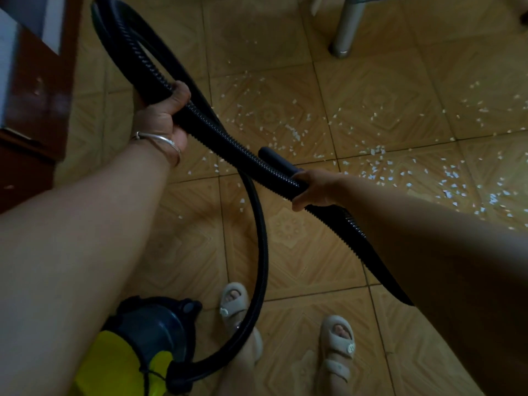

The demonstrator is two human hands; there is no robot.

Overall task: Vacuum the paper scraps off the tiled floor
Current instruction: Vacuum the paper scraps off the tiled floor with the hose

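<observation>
While the left hand (163,115) grips a doubled loop of black hose (228,144) and the right hand (311,190) clasps it near the nozzle, white paper scraps (371,167) litter the tan patterned tiled floor (314,267) from 12 to 3 o'clock, below a metal table leg (345,27); yellow vacuum (143,347) at 7 o'clock.

A metal leg (347,27) of some furniture stands upright on the tiles at the top right of the view. A dark red-brown wooden cabinet (34,90) fills the upper left corner, with a pale panel (54,21) set in it. A thin silver bangle (160,141) circles one wrist. At the bottom, two feet wear pale open-toed sandals (340,347), each with a small white button.
</observation>
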